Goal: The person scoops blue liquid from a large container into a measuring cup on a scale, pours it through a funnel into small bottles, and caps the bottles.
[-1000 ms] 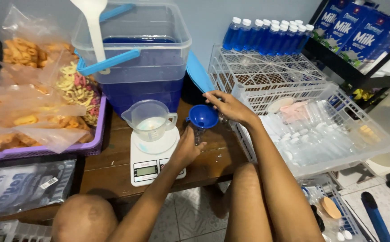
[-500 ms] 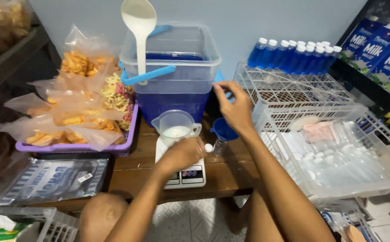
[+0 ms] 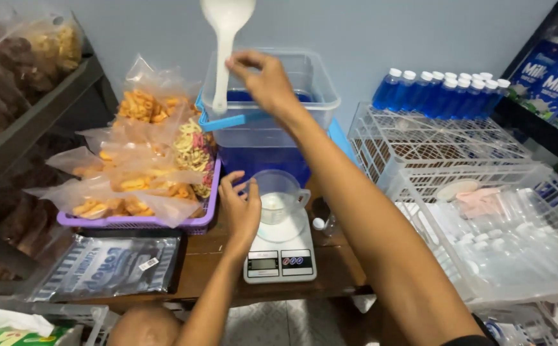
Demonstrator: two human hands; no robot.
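Right hand [image 3: 266,80] is up at the clear plastic tub [image 3: 269,112], fingers pinched around the handle of the white ladle [image 3: 226,45]. The ladle stands upright, bowl on top, handle running down inside the tub. The tub holds blue liquid in its lower part; a light-blue bar [image 3: 234,120] lies across its front rim.

Left hand [image 3: 240,211] is low, fingers loosely curled against the left side of the clear measuring jug [image 3: 279,198]; touching it, not a firm clench. The jug sits on the white digital kitchen scale [image 3: 279,253], which rests on the brown wooden table [image 3: 205,253] just in front of the tub. Can't tell what's in the jug, looks pale.

A small clear bottle with a white cap [image 3: 320,224] stands just right of the scale.

Left of the tub: a purple tray [image 3: 138,221] piled with bagged snacks [image 3: 138,160]. In front of it, a grey foil packet [image 3: 109,266] lies flat.

Right side: a white wire basket [image 3: 433,147], a row of blue bottles with white caps [image 3: 439,90] behind it, and a clear bin of empty small bottles [image 3: 516,250] nearer.
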